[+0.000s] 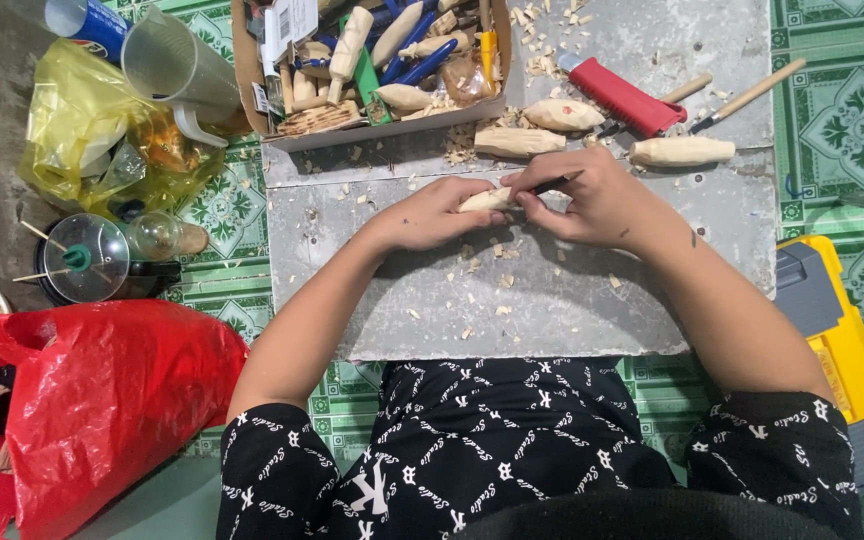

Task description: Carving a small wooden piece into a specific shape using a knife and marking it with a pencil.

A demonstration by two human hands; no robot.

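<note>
- Gripping a pale, smooth, oblong wooden piece [485, 200], the left hand [435, 213] closes its fingers round the piece's near end, near the middle of the grey slab [552, 310].
- Right hand [592, 200]: fingers curled shut on a thin dark carving blade [555, 184], thumb and fingertips pressing on the other end of the wooden piece; the blade's tip lies against the wood.
- Slab surface: flat, dull grey, scuffed, strewn with curled light wood shavings [497, 255].
- Far edge of the slab: three similar rounded wooden blanks [564, 114], matte and cream-coloured, lie side by side, well apart from the hands.
- Red plastic-handled tool [620, 96], boxy and glossy, rests just behind the blanks, beside two round-handled wooden tools [752, 93].
- Far left corner: an open cardboard box [282, 125] packed with more blanks and blue-handled tools.
- Beyond the slab's left edge: a crumpled glossy red plastic bag [102, 400] and a translucent yellow bag [72, 130].
</note>
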